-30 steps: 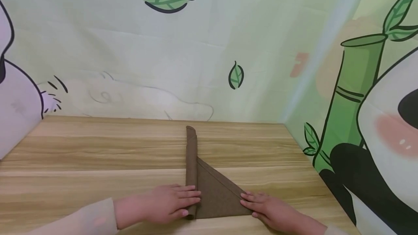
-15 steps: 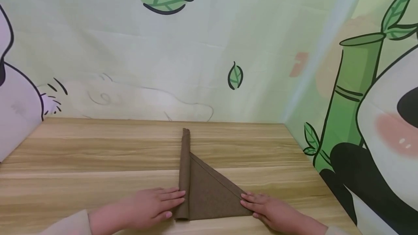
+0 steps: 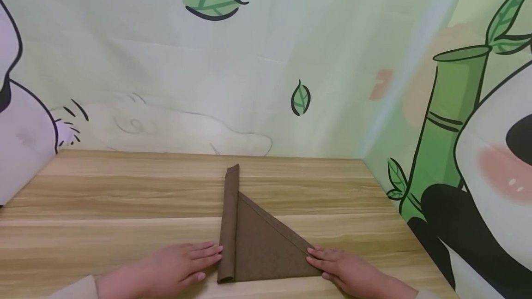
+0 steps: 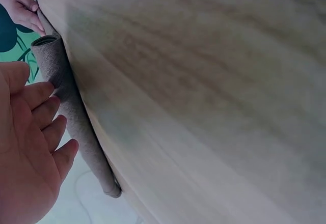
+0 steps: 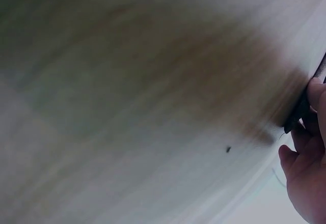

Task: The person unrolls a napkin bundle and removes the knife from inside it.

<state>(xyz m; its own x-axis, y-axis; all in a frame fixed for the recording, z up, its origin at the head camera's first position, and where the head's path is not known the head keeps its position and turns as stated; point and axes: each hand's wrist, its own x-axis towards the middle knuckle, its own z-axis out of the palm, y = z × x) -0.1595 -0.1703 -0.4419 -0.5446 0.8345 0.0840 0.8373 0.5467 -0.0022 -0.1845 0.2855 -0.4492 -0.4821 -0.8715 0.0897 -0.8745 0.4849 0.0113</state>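
Note:
A brown cloth point(image 3: 270, 248) lies on the wooden table, its flat part a triangle narrowing to the right corner. Along the left side it forms a rolled tube point(image 3: 229, 225), whose hollow near end shows in the left wrist view. My left hand point(image 3: 176, 264) lies beside the tube, straight fingertips at its lower left side. In the left wrist view the fingers point(image 4: 48, 114) are extended, slightly spread, next to the tube. My right hand point(image 3: 345, 266) rests with extended fingers on the cloth's right corner. The right wrist view shows only part of that hand point(image 5: 308, 173) and a dark cloth edge.
The wood-grain table point(image 3: 124, 197) extends around the cloth on all sides. Behind it hangs a pale green backdrop point(image 3: 137, 59) with printed leaves. Printed bamboo point(image 3: 450, 119) and a panda figure cover the right side. A small dark speck point(image 5: 228, 149) shows on the table.
The rolled tube has moved left, and the flat triangle has widened as the cloth unrolled. My left hand has shifted left along with it. The right hand has stayed on the corner.

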